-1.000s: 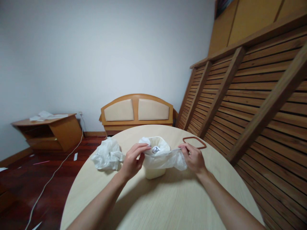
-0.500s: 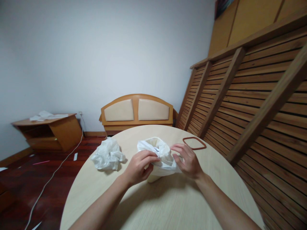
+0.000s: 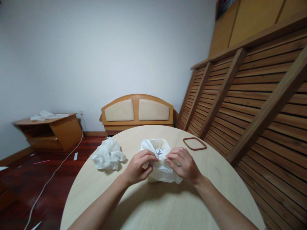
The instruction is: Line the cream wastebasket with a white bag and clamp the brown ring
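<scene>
A small cream bin (image 3: 150,180) stands upright near the middle of a round, pale wooden table (image 3: 203,204), a thin white bag (image 3: 166,174) lining its mouth and draping over the near side. The left hand (image 3: 139,166) touches the bag at the near rim, its fingers bent and its thumb set lower; the right hand (image 3: 184,163) reaches the same edge from the other side, fingers stretched toward the bag and thumb just beneath. Both hands are partly curled, but whether either one actually pinches the film cannot be told. Inside the bin's mouth shows a crumpled, dark-and-white patterned item (image 3: 159,152). To the left on the table, well apart from the bin, lies a crumpled white plastic bundle (image 3: 108,155); to the right, beyond the right hand, a reddish-brown frame (image 3: 195,149) lies flat.
</scene>
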The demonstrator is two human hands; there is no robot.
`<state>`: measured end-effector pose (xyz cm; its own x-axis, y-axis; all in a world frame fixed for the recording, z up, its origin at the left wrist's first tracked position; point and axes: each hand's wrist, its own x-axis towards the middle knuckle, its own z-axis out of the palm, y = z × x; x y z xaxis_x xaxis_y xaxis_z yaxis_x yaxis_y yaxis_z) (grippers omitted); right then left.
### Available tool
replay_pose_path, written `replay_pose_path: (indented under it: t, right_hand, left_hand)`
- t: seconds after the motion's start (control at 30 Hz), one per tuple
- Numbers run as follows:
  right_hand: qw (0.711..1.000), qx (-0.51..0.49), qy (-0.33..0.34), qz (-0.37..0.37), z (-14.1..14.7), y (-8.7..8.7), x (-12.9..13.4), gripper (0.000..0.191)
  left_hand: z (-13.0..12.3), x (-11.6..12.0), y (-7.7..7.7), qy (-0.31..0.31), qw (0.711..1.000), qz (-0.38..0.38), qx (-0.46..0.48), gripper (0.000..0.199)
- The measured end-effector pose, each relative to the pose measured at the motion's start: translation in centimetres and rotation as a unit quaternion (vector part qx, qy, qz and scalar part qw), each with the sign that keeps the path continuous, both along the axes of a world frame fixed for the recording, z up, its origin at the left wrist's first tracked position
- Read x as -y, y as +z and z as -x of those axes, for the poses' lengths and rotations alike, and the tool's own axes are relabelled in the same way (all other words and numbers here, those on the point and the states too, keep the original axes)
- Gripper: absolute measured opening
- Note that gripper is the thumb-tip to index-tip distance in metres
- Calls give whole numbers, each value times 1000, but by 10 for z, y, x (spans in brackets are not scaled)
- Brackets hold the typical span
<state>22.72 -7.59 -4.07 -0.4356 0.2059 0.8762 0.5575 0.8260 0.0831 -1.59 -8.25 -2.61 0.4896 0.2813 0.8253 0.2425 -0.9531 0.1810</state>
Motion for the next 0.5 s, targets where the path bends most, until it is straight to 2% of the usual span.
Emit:
replay_pose_path:
  t: [0.17, 0.33, 0.5]
  right_hand:
    - [999, 16, 26, -15, 9, 3, 8, 9]
    - [998, 12, 59, -5, 15, 7, 18, 11]
    - [995, -71, 68, 26, 14, 9, 18, 13]
  left_hand:
    - [1, 1, 2, 10, 1000, -5, 14, 40]
    - [-1, 4, 3, 29, 998, -51, 1, 42]
    - [-6, 7, 3, 32, 994, -101, -14, 37]
